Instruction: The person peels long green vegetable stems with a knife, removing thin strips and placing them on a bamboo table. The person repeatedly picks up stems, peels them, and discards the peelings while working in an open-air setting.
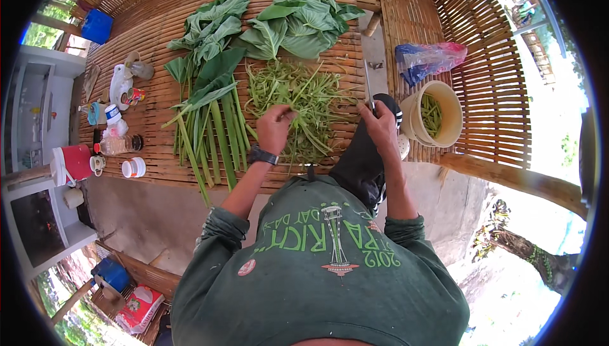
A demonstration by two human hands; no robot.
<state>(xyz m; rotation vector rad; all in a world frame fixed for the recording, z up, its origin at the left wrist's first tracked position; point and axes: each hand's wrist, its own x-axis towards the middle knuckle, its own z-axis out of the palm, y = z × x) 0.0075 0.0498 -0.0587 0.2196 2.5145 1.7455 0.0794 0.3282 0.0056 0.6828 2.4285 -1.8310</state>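
Observation:
My right hand point(380, 127) grips a knife point(368, 82), its thin blade pointing away from me over the edge of the slatted bamboo platform point(152, 130). My left hand point(274, 131), a dark watch on its wrist, has its fingers drawn together at the near left side of a heap of green peelings point(311, 98). What those fingers hold, if anything, is too small to make out. Left of the heap lie long green leaf stalks point(212, 136), some with leaves attached. Large cut leaves point(285, 25) are piled beyond the peelings.
At my right stands a cream bucket point(412, 117) with green stalk pieces point(431, 115) inside. A blue and red plastic bag point(428, 60) lies beyond it on a bamboo bench. Bottles point(119, 145), a white tub point(133, 167) and a red cooler point(71, 163) are at the left.

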